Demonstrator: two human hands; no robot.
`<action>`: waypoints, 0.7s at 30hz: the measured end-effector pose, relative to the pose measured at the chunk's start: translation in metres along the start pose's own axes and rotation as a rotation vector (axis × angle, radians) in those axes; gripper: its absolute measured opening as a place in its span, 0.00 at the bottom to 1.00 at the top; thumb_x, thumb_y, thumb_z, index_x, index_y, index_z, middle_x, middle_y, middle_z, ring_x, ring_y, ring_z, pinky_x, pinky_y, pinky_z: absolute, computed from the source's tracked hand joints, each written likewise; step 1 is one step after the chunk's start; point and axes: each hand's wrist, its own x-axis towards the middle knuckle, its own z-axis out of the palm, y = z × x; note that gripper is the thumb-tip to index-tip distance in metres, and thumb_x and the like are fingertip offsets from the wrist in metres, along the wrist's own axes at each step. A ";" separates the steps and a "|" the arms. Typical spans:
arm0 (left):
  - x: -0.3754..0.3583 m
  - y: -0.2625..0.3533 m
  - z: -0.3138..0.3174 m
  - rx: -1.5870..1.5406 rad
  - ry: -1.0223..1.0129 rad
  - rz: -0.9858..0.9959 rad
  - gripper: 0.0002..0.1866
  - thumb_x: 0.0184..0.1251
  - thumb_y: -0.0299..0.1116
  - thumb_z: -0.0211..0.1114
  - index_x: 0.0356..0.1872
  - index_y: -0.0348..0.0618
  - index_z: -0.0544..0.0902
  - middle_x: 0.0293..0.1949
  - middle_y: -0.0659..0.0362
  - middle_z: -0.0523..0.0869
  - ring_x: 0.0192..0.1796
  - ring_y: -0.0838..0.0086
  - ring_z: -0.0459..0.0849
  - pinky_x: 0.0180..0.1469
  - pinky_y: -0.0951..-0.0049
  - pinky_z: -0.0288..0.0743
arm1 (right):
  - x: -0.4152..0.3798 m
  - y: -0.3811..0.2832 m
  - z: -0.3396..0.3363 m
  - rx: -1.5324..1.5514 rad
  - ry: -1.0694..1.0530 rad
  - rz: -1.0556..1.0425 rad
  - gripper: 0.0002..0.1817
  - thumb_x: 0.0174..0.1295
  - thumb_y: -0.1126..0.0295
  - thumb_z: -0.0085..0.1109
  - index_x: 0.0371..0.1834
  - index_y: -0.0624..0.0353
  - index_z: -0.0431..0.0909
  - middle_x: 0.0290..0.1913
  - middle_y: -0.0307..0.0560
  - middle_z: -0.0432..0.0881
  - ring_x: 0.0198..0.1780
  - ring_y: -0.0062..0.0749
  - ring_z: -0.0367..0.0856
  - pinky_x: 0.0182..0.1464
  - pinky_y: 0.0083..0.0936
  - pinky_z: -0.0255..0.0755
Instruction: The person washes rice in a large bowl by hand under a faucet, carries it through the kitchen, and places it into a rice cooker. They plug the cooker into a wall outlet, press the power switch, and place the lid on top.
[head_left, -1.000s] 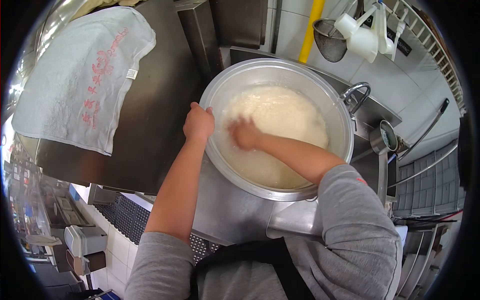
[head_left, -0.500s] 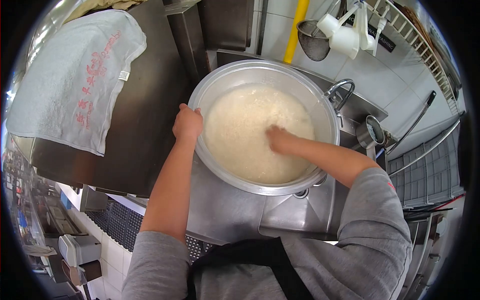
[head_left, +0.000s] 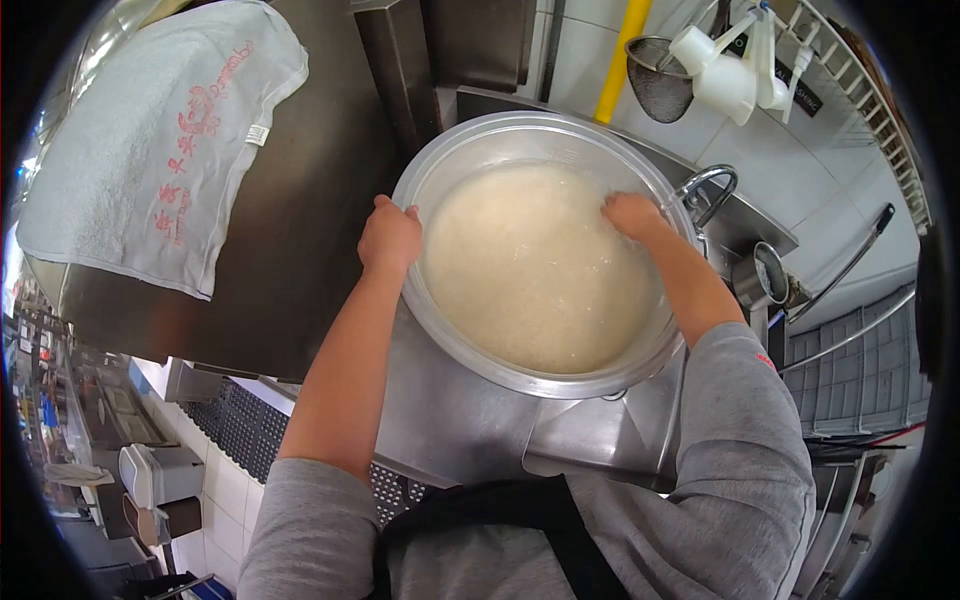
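A large translucent basin [head_left: 470, 340] holds cloudy, cream-coloured water with rice [head_left: 540, 270] in it. My left hand [head_left: 391, 236] grips the basin's left rim, the thumb on top of the edge. On the far right side, inside the wall, my right hand [head_left: 634, 215] dips into the cloudy water. Its fingers point down and are partly hidden, so their closure does not show. The basin rests over a steel sink [head_left: 600, 440], close to a curved tap [head_left: 712, 180] on the right.
A printed grey-white towel [head_left: 150, 150] lies on the dark steel surface [head_left: 310, 200] to the left. A mesh strainer [head_left: 660, 85] and white plastic scoops [head_left: 728, 85] hang at the back wall. Right of the tap stands a metal pot [head_left: 760, 275]. A yellow pipe [head_left: 623, 60] runs up behind.
My right hand has swept from the middle of the basin to its far right side. The left hand stays on the rim. The whole view has shifted slightly.
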 end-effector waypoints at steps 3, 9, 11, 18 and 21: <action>0.003 -0.002 0.003 0.010 0.005 -0.002 0.21 0.71 0.43 0.56 0.53 0.34 0.70 0.50 0.42 0.83 0.54 0.51 0.82 0.55 0.54 0.75 | 0.022 -0.001 0.000 0.177 0.240 0.030 0.15 0.64 0.69 0.47 0.51 0.58 0.77 0.58 0.47 0.77 0.60 0.44 0.75 0.57 0.37 0.75; 0.003 -0.001 0.002 -0.002 0.009 -0.002 0.22 0.70 0.43 0.56 0.54 0.33 0.70 0.51 0.41 0.83 0.55 0.51 0.82 0.56 0.54 0.74 | -0.018 0.019 0.017 -0.013 -0.027 -0.209 0.22 0.68 0.61 0.44 0.61 0.59 0.72 0.66 0.47 0.72 0.69 0.39 0.66 0.74 0.37 0.54; 0.007 -0.005 0.006 -0.004 0.007 0.002 0.22 0.70 0.43 0.56 0.54 0.33 0.70 0.51 0.41 0.83 0.55 0.51 0.82 0.56 0.54 0.74 | -0.054 0.012 0.012 -0.053 -0.081 -0.229 0.24 0.68 0.58 0.44 0.62 0.59 0.73 0.67 0.47 0.71 0.70 0.39 0.65 0.75 0.37 0.51; 0.003 -0.003 0.003 0.000 -0.003 -0.002 0.22 0.71 0.44 0.55 0.54 0.34 0.70 0.52 0.43 0.82 0.55 0.52 0.82 0.56 0.54 0.75 | -0.138 -0.088 -0.050 0.349 -0.918 -0.203 0.37 0.71 0.39 0.33 0.63 0.59 0.74 0.68 0.58 0.69 0.67 0.56 0.68 0.70 0.43 0.57; 0.001 -0.002 0.002 0.009 0.004 -0.005 0.22 0.71 0.44 0.55 0.54 0.34 0.70 0.52 0.43 0.83 0.56 0.53 0.82 0.56 0.54 0.75 | -0.153 -0.148 -0.100 0.595 -0.822 -0.192 0.34 0.73 0.42 0.35 0.64 0.60 0.71 0.66 0.59 0.71 0.66 0.56 0.69 0.68 0.41 0.61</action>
